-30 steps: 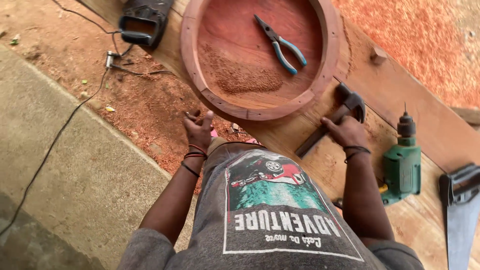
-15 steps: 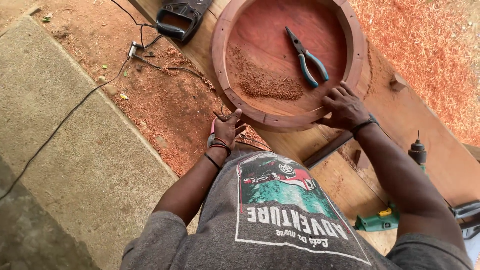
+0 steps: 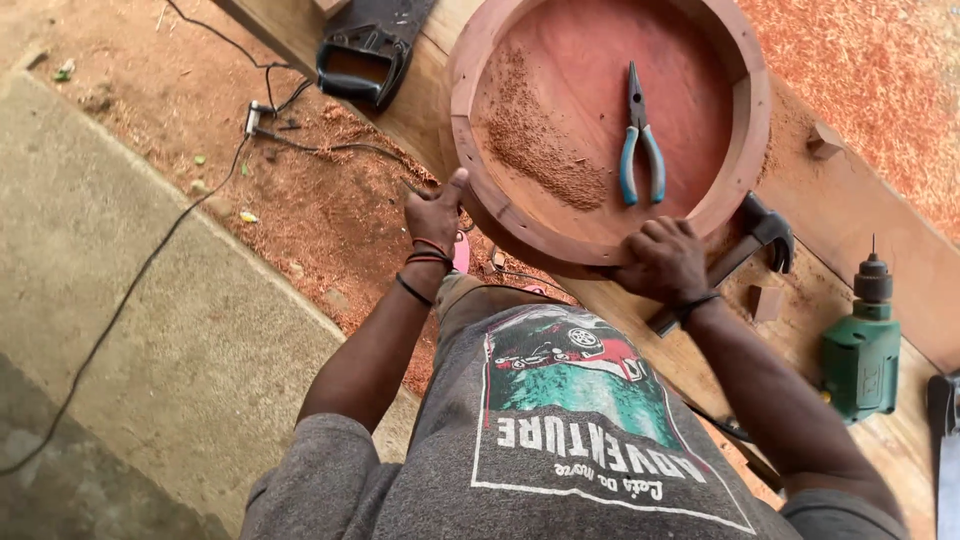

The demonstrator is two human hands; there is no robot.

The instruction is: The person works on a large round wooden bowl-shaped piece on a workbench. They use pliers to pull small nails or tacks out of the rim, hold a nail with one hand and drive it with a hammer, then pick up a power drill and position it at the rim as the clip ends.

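Reddish wood fills the view from above: a round wooden tray [image 3: 745,110] with a raised rim, built of joined segments, lies on a long plank workbench [image 3: 850,210], and a person in a grey printed T-shirt [image 3: 560,440] grips it from the near side. The left hand [image 3: 436,212] is closed on the rim at its left edge, thumb pointing up along the outer wall, dark bands at the wrist. The right hand [image 3: 662,262] is curled over the near rim, fingers folded down on the wood. Inside the tray lie a pair of blue-handled pliers [image 3: 638,140], jaws pointing away from the person, and beside them to the left a drift of sawdust [image 3: 535,145]. A hammer [image 3: 735,255] rests on the bench just right of the right hand, its handle passing under the wrist, with a small wood block [image 3: 768,300] near it. A green electric drill [image 3: 862,345] lies farther right on the bench. Beyond the tray, at the top, sits a black power tool [image 3: 365,55], and a dark cable [image 3: 150,260] trails across the dusty ground and concrete slab [image 3: 130,330] to the left.
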